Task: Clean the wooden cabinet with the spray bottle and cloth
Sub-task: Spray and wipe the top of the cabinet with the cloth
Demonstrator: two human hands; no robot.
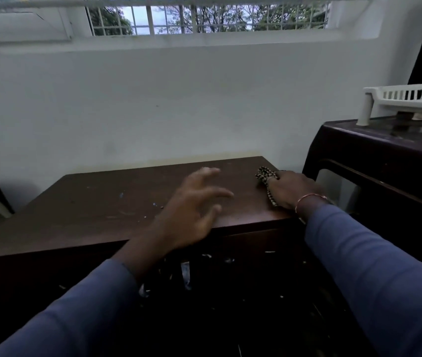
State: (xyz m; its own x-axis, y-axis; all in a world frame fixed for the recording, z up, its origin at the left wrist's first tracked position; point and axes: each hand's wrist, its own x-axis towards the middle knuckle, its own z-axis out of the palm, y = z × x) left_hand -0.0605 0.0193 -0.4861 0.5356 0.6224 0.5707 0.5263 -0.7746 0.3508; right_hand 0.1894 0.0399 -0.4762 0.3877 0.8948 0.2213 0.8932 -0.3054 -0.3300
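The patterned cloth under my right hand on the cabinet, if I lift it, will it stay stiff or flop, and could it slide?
The patterned cloth is bunched under the right hand, so it is probably soft and would droop when lifted. It looks small and light. On the smooth cabinet top it would likely slide easily when pushed.

Patterned cloth lies bunched at the brown wooden cabinet's right end.
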